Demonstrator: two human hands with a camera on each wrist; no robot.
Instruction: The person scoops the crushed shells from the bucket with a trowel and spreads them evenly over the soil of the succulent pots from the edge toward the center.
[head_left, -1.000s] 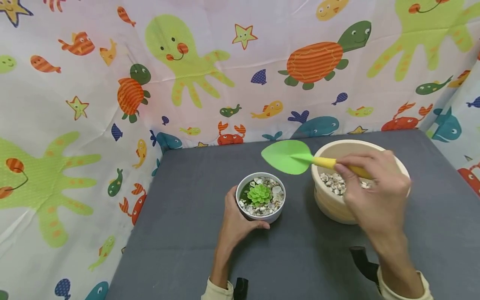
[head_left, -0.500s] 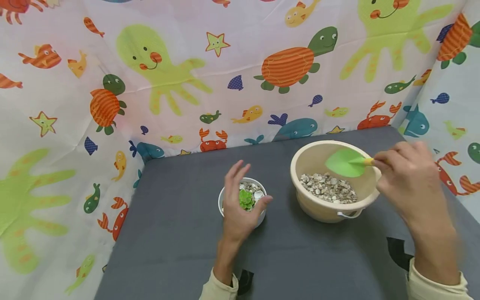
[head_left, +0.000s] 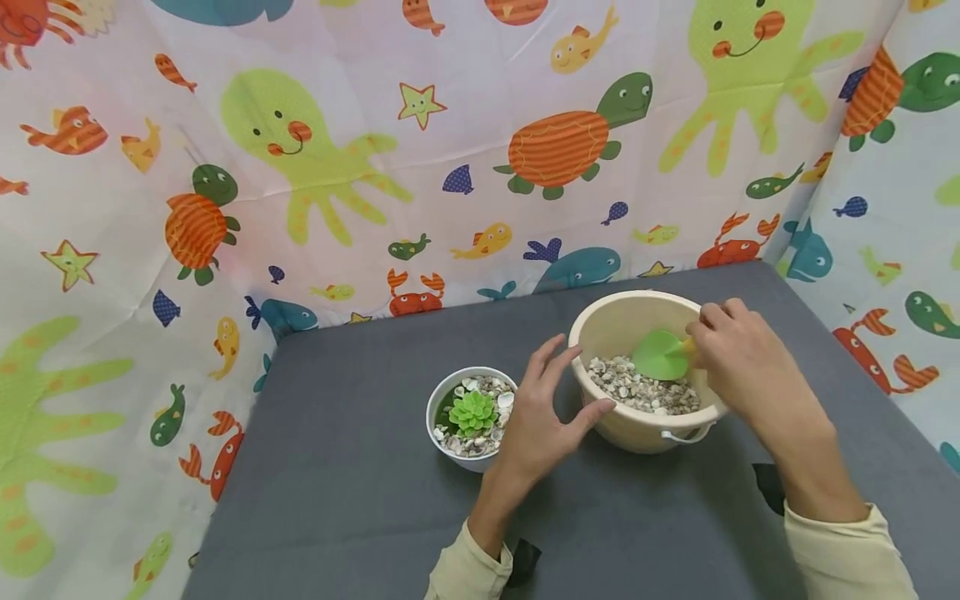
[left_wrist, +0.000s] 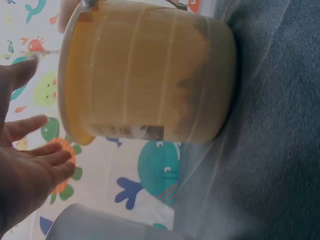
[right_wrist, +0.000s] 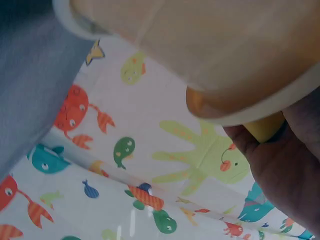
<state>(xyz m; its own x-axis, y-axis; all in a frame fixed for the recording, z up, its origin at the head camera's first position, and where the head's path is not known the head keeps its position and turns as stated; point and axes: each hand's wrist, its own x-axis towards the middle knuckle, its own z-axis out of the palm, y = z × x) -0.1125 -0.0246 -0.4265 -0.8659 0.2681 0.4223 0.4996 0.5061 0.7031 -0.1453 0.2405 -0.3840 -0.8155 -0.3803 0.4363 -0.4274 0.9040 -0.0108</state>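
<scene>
My right hand (head_left: 742,362) grips the yellow handle of a small trowel (head_left: 660,356). Its green blade is inside a cream bucket (head_left: 637,437), over a layer of small shells or pebbles (head_left: 633,387). The right wrist view shows the yellow handle (right_wrist: 265,127) in the fingers at the bucket's rim. My left hand (head_left: 543,425) is spread between pot and bucket, holding nothing. In the left wrist view its fingers (left_wrist: 52,157) stand just off the bucket's rim. A white pot (head_left: 435,412) with a green succulent (head_left: 472,412) and shells stands to its left.
A grey cloth (head_left: 337,467) covers the table. Behind and at the sides hangs a white sheet (head_left: 360,100) printed with sea animals. A white handle (head_left: 688,436) hangs on the bucket's front.
My left hand has let go of the pot and moved right towards the bucket. The trowel has gone from above the table, beside the bucket, down into it. The view has shifted.
</scene>
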